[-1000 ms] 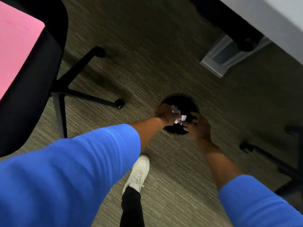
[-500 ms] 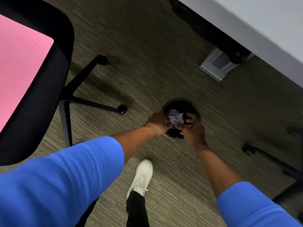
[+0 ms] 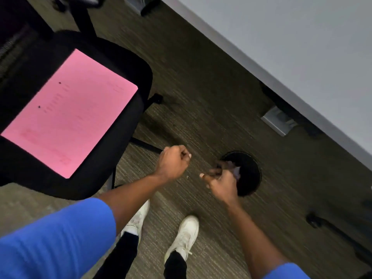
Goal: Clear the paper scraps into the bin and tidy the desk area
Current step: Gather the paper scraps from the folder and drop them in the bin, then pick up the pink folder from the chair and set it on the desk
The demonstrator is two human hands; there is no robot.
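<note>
A round black bin stands on the carpet below the desk. Pale crumpled paper scraps lie inside it. My left hand is curled into a fist to the left of the bin, with nothing visible in it. My right hand hovers at the bin's left rim, fingers loosely curled; it is blurred, and I cannot tell whether it holds a scrap. A tiny white fleck lies on the carpet between my hands.
A black office chair stands at the left with a pink sheet on its seat. The grey desk runs across the upper right, its metal foot on the floor. Another chair's base is at the right. My white shoes are below.
Both hands have drawn back from over the bin and apart, the left one moving well left. The scraps they held over the bin now lie inside it. The view has swung right.
</note>
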